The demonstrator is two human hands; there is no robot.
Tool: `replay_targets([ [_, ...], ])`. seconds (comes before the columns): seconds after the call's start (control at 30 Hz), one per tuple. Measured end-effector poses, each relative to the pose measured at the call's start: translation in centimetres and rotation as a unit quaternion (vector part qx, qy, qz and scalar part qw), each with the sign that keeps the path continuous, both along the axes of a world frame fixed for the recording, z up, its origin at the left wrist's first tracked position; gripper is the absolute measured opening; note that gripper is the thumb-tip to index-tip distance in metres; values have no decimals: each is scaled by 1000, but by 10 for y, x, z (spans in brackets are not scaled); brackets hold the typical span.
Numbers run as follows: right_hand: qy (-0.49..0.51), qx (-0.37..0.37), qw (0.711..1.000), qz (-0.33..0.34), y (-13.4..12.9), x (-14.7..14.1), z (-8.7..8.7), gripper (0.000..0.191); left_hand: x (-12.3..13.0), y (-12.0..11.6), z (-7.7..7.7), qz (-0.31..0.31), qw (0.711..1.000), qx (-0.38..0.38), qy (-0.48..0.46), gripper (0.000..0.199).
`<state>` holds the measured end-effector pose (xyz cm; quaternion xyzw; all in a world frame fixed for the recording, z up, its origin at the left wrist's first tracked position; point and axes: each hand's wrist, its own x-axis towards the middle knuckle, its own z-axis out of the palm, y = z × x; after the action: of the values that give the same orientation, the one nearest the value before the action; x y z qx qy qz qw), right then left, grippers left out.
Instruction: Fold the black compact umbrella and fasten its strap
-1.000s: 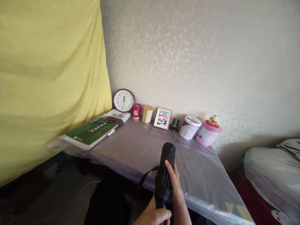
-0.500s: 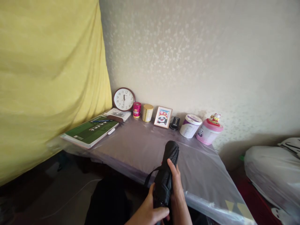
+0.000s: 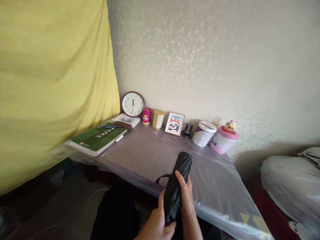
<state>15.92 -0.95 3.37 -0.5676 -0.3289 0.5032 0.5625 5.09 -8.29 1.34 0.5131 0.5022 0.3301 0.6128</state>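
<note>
A folded black umbrella (image 3: 177, 190) is held at a slant over the table's front edge, its strap hanging loose on the left side. My left hand (image 3: 158, 218) grips its lower end, thumb along the left side and fingers curled round the bottom. Higher up, my right hand (image 3: 185, 195) is wrapped round the right side with the thumb lying across the front. Parts of both hands' fingers are hidden behind the umbrella.
Along the back of the plastic-covered table (image 3: 140, 156) stand a clock (image 3: 133, 104), a pink can (image 3: 146, 116), a yellow-lidded can (image 3: 158, 119), a panda picture (image 3: 174, 123), a black object (image 3: 187, 130) and two tubs (image 3: 204, 134). A green book (image 3: 97, 137) lies left.
The lower end of the umbrella has risen slightly and its tilt has shifted a little to the right. My left hand's fingers have moved on the lower end.
</note>
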Motion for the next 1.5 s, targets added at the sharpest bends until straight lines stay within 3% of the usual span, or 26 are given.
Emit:
replay_targets([
  [0.07,34,-8,999,15,-1,1,-1,54,-1,1,6,-49,992,-44,-110,77],
  [0.13,47,-9,999,26,-1,2,-1,55,0,2,8,-78,981,-86,-156,73],
  [0.23,11,-3,1000,25,1,2,-2,55,4,2,3,-47,993,-69,-78,74],
  [0.37,-57,9,998,-26,3,-2,-4,54,3,1,-9,44,994,42,86,79],
  [0.47,-42,-1,999,-34,3,-4,-7,52,-2,2,-12,37,990,65,124,82],
  [0.53,-7,-11,999,-29,2,-4,-8,53,-5,3,-9,8,996,57,70,86],
  [0.6,32,-17,999,-16,2,-3,-9,55,-6,5,-4,-34,999,3,-34,85],
  [0.67,68,-23,997,8,2,-1,-9,56,-4,6,1,-66,988,-58,-128,78],
  [0.73,78,-17,996,29,3,0,-9,55,1,8,0,-77,981,-75,-164,72],
  [0.8,48,1,998,29,4,1,-8,54,5,9,-7,-76,987,-62,-124,70],
  [0.9,-33,17,999,2,8,3,-12,55,6,11,-22,-18,999,17,38,75],
  [1.0,-87,25,995,-31,14,4,-18,54,-1,15,-29,35,974,128,183,87],
  [1.13,-83,30,995,-41,21,4,-18,58,-11,27,-17,-24,976,164,138,101],
  [1.23,-99,38,993,-50,28,5,-13,61,-12,41,-6,-13,972,197,131,90],
  [1.37,-214,59,974,-53,43,13,-16,62,-7,59,-1,7,922,266,281,79],
  [1.5,-363,81,927,-47,56,25,-34,74,-4,72,-3,-12,848,272,455,83],
])
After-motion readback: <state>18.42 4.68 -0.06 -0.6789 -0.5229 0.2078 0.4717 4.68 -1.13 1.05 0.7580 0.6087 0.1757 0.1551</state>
